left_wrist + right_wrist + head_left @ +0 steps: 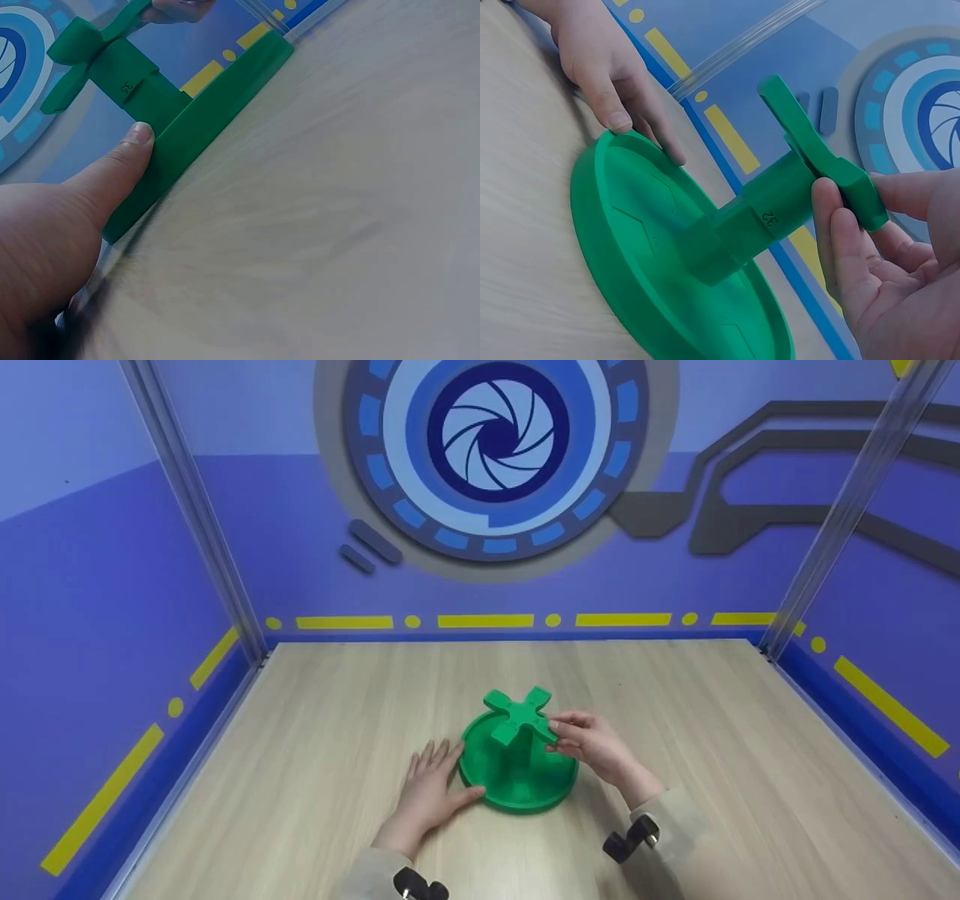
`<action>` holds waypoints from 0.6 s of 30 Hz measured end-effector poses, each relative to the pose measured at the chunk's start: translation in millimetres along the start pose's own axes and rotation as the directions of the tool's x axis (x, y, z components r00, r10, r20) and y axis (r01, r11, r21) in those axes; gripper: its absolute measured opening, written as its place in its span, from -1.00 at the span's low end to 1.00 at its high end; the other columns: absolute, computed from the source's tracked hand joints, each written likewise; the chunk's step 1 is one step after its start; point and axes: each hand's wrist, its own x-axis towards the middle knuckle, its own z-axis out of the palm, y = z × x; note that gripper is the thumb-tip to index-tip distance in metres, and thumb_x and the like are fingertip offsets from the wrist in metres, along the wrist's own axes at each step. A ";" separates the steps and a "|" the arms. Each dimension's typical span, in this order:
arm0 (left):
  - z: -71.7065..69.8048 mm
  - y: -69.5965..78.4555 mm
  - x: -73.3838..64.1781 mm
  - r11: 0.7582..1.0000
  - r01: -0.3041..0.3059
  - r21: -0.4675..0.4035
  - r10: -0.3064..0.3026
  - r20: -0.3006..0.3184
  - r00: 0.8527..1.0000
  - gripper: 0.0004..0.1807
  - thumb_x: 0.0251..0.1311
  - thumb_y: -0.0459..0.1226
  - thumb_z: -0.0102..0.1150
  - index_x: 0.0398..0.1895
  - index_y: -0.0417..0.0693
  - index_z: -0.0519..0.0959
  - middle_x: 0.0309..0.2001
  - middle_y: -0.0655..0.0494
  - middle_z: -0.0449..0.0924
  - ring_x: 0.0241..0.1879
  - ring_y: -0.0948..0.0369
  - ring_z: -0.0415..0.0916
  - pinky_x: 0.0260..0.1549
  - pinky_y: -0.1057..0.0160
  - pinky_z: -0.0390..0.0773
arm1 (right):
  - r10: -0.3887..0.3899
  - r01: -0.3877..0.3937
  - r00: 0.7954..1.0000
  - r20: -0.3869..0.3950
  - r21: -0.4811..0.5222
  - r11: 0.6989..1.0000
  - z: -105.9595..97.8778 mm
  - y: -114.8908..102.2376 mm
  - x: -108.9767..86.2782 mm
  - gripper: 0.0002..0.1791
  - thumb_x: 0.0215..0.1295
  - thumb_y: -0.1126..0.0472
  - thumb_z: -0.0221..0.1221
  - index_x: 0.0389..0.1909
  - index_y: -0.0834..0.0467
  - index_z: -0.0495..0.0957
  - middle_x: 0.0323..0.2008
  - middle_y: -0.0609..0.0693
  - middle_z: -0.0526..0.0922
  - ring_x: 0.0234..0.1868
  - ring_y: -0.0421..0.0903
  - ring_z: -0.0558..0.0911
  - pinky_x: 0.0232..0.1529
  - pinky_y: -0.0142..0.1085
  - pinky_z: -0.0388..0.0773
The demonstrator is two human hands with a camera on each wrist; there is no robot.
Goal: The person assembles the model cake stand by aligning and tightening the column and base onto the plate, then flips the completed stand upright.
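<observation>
A green round tray (525, 808) with a raised rim lies on the wooden table. From its middle rises a green post (754, 217) with a number embossed on its side. On top of the post sits a green four-armed cross piece (520, 715). My right hand (596, 744) pinches one arm of this cross between thumb and fingers, as the right wrist view shows closely. My left hand (431, 791) rests at the tray's left side, fingers fairly straight. Its thumb (135, 150) touches the rim in the left wrist view.
The pale wooden table (337, 697) spreads around the tray. Blue printed panels (480, 592) with yellow dashes stand at the back and both sides. Clear corner posts (202, 525) join the panels. Dark wrist cameras (630, 840) sit on both sleeves.
</observation>
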 end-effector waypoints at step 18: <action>-1.0 0.1 -1.3 1.000 0.003 -0.017 -0.003 0.003 1.000 0.04 0.20 0.30 0.27 0.60 -0.07 0.22 0.59 -0.29 0.14 0.62 -0.29 -0.08 0.60 -0.34 -0.16 | -0.041 0.039 0.999 0.033 0.076 0.996 18.2 7.8 -7.6 -0.51 0.52 0.22 0.16 0.27 0.46 0.32 -0.23 -0.07 0.59 -0.26 -0.20 0.75 0.01 -0.35 0.75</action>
